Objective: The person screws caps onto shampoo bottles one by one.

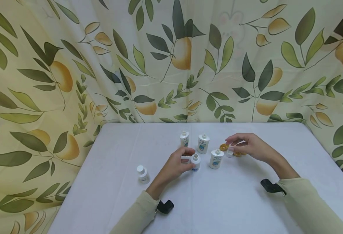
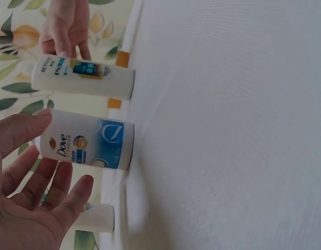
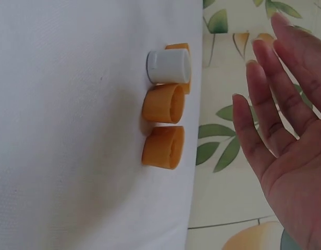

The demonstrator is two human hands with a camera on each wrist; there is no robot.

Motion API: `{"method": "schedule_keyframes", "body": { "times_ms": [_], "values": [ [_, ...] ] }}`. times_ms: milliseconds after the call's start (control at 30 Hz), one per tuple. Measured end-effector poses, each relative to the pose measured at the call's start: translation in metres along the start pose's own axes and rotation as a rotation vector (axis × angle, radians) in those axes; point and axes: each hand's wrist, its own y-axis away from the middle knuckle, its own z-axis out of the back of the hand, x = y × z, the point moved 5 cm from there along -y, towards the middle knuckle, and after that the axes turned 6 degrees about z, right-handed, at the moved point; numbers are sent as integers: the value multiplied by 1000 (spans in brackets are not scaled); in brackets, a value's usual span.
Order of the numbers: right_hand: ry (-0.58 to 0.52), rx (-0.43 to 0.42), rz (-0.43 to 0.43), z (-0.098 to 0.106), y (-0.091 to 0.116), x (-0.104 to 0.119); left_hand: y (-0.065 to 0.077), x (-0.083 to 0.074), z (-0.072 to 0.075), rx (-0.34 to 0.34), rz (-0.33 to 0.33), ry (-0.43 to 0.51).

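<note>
My left hand [image 1: 177, 164] holds a small white Dove bottle [image 2: 87, 139] with a blue label, upright on the table, its neck [image 1: 195, 156] uncapped. In the left wrist view the thumb lies at its shoulder, with the other fingers along the opposite side. To its right stands another uncapped white bottle [image 1: 216, 159]. My right hand [image 1: 250, 147] hovers over a group of caps, its fingers extended and loosely spread in the right wrist view. A white cap [image 3: 170, 66] stands beside orange ring-like caps [image 3: 163, 148], just apart from the fingertips.
Two more uncapped white bottles [image 1: 203, 143] stand behind, one partly hidden by the left hand. A capped white bottle [image 1: 143, 174] stands alone on the left. White cloth covers the table [image 1: 218, 201]; a leaf-patterned curtain [image 1: 159, 97] hangs behind it.
</note>
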Motion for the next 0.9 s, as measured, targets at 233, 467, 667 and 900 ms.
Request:
{"method": "schedule_keyframes", "body": {
  "times_ms": [233,467,667,900],
  "values": [
    [-8,8,14,-1,2,-4,-2,2,-5,7,11,2],
    [18,15,16,-1,5,-7,-4,6,-8,17,8,-5],
    [81,16,-7,-2,5,-15,-5,5,-9,5,-8,-31],
    [158,5,-44,-3,5,-22,-3,3,-7,-21,-19,-37]
  ]
}}
